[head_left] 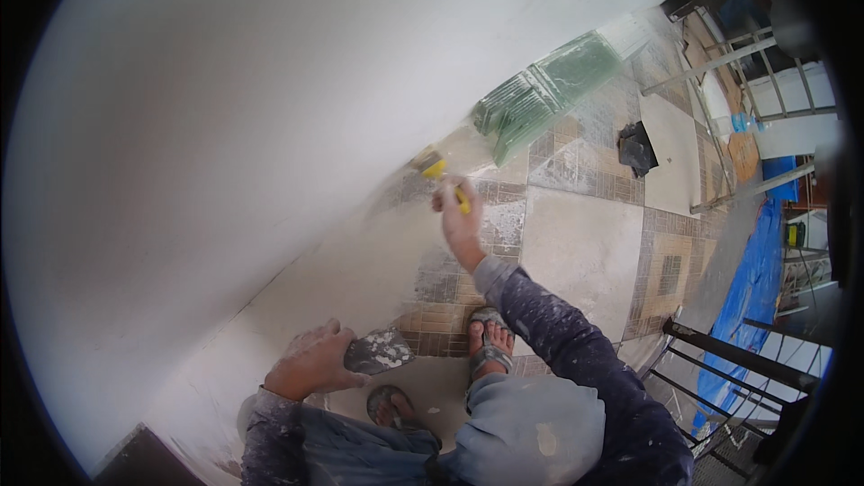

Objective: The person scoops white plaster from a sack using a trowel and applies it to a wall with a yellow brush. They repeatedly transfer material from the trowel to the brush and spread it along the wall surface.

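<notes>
My right hand (pixel 462 225) is closed around a yellow-handled putty knife (pixel 434 168), its dark, flared end at the foot of the white wall (pixel 252 126). Motion blurs that hand slightly. Lower left, near my knees, my left hand (pixel 310 360) grips a flat dark plate (pixel 380 352) by its edge; white, putty-like smears cover part of it. Both sleeves are dusted white. Just beyond the putty knife, green translucent plastic sheeting (pixel 553 85) lies along the base of the wall, streaked with white.
My sandalled feet (pixel 490 342) stand on the patterned tile floor (pixel 580 243), which has white dust on it. A crumpled dark sheet (pixel 637 149) lies farther right. Metal frames (pixel 738 58) stand at the right, with a blue tarp (pixel 742 292) beneath. A dark railing (pixel 738 355) stands at lower right.
</notes>
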The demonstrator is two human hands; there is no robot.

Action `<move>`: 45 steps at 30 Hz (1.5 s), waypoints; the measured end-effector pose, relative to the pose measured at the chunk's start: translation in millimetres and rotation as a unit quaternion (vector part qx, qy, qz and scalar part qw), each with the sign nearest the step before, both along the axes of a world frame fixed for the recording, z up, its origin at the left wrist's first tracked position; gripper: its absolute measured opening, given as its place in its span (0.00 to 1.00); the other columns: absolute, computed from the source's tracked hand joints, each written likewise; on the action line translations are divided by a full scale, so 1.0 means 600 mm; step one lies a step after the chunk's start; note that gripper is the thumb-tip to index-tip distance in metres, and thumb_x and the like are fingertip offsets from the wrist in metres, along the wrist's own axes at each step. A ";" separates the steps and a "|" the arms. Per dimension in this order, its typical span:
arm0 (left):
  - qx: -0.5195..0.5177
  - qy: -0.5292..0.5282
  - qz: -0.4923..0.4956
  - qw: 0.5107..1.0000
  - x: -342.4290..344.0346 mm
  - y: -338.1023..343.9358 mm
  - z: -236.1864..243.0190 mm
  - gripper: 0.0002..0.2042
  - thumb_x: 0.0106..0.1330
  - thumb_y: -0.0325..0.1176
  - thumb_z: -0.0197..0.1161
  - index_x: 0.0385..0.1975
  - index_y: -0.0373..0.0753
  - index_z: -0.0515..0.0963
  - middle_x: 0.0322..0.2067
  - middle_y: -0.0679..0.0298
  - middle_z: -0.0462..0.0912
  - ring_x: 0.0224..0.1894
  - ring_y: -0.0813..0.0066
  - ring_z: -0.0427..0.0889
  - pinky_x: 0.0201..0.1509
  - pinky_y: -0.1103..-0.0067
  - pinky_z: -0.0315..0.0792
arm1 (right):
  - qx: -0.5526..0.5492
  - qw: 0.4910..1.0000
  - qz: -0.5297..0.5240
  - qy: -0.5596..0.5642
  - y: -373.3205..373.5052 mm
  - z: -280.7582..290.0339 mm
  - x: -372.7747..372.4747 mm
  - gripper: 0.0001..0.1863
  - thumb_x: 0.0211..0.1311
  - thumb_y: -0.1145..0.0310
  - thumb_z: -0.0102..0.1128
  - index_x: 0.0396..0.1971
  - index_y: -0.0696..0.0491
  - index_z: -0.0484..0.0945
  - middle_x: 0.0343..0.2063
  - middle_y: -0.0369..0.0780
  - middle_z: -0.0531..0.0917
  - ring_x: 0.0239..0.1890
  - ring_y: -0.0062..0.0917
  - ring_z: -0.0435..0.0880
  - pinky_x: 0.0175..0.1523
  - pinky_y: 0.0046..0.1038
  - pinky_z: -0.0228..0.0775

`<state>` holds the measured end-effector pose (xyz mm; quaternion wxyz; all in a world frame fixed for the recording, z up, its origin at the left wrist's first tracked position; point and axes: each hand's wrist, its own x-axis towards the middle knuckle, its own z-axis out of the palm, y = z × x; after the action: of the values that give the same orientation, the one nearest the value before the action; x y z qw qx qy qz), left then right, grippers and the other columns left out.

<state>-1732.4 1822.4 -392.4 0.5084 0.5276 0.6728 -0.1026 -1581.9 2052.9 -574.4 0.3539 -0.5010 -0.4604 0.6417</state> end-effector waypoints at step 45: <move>-0.034 -0.074 -0.220 0.972 0.144 0.126 -0.033 0.38 0.45 0.58 0.71 0.54 0.39 0.74 0.48 0.48 0.75 0.53 0.51 0.75 0.59 0.66 0.68 | 0.235 0.821 0.430 -0.294 -0.114 0.175 0.140 0.13 0.53 0.64 0.58 0.40 0.50 0.77 0.37 0.45 0.82 0.45 0.37 0.82 0.43 0.40 0.76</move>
<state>-1646.2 1898.2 -412.4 0.5391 0.6512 0.4971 -0.1956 -1498.1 1984.3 -469.1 -0.0031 -0.3185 -0.8483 0.4230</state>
